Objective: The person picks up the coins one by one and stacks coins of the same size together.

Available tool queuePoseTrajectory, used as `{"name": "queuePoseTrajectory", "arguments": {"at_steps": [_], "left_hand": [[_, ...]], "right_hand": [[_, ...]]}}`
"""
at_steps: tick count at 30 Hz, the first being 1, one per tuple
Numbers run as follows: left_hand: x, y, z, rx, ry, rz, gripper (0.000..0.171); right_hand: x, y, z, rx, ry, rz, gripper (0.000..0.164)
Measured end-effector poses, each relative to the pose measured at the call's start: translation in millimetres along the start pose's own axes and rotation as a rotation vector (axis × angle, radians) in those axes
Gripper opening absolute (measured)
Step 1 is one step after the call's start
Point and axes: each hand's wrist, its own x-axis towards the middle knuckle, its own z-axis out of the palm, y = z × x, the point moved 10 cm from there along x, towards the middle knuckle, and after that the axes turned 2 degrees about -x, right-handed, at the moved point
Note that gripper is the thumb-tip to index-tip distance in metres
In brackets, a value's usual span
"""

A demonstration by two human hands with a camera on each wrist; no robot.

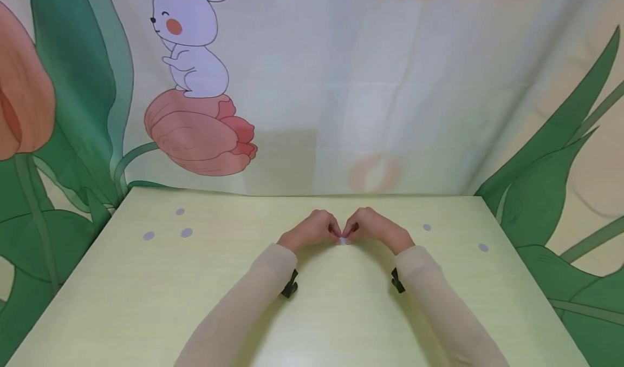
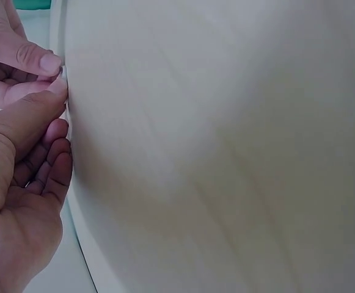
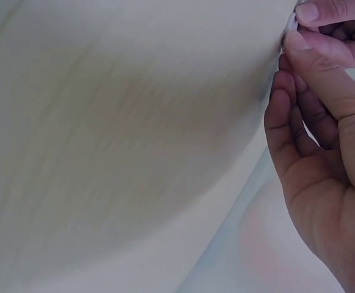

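A small pale, flat-looking piece (image 1: 343, 241) is pinched between the two hands, low over the far middle of the table. My left hand (image 1: 312, 229) grips it from the left with thumb and fingertips, and my right hand (image 1: 372, 226) does the same from the right. The fingertips of both hands meet around it. In the right wrist view only a whitish sliver of the piece (image 3: 292, 23) shows between the thumbs; the fingers hide the rest, so I cannot tell its kind. The other fingers of each hand curl loosely inward.
Several pale purple discs lie on the light table (image 1: 336, 318): three at the left, such as the near one (image 1: 187, 233), and two at the right, including the outer one (image 1: 483, 247). A printed curtain (image 1: 341, 85) with a rabbit and tulips hangs behind the table.
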Motion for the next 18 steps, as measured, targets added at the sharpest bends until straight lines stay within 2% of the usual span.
{"name": "queuePoseTrajectory", "arguments": {"at_steps": [7, 18], "left_hand": [[-2.1, -0.2, -1.0, 0.010, 0.014, -0.006, 0.007], [-2.2, 2.5, -0.2, 0.014, 0.023, 0.012, 0.005]], "right_hand": [[1.4, -0.9, 3.0, -0.005, 0.000, -0.035, 0.009], [-1.5, 5.1, 1.4, 0.007, 0.046, -0.029, 0.007]]}}
